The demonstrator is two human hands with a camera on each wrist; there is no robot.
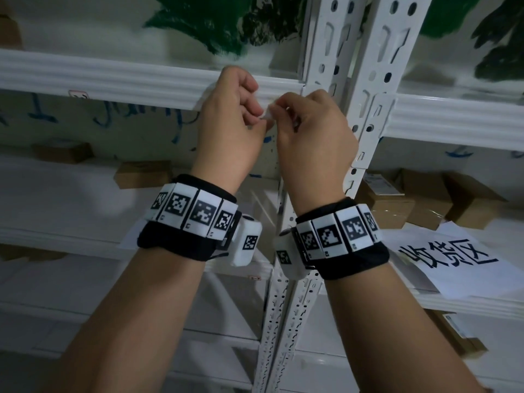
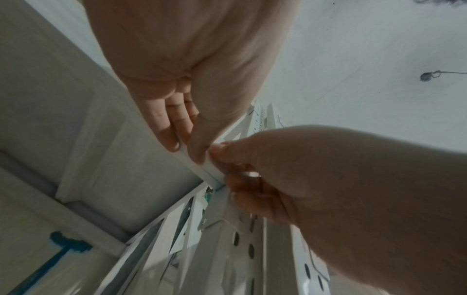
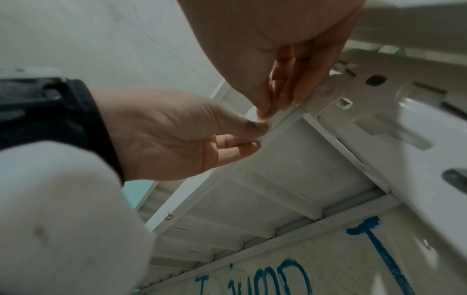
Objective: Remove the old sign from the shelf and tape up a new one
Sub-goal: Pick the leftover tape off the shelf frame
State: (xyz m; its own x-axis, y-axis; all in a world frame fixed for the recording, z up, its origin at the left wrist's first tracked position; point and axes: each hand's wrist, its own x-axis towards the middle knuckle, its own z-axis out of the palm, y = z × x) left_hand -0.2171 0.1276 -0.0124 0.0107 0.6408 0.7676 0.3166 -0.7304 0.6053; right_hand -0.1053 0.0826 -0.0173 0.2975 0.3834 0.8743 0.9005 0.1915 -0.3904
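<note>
Both hands are raised to the front edge of the white shelf beam (image 1: 113,80), just left of the upright post. My left hand (image 1: 259,117) and right hand (image 1: 276,109) meet fingertip to fingertip and pinch a small white scrap (image 1: 268,113) at the beam's lower edge; I cannot tell whether it is tape or a label. The left wrist view shows the left hand (image 2: 187,152) with thumb and forefinger on the beam's lip and the right hand (image 2: 220,159) against it. The new paper sign (image 1: 448,256), with black characters, lies on the lower right shelf.
The perforated upright post (image 1: 377,80) stands right beside the hands. Cardboard boxes (image 1: 425,199) sit behind the paper sign and on the left shelf. A small label (image 1: 79,95) sticks to the beam farther left. Blue writing (image 1: 127,114) covers the back panel.
</note>
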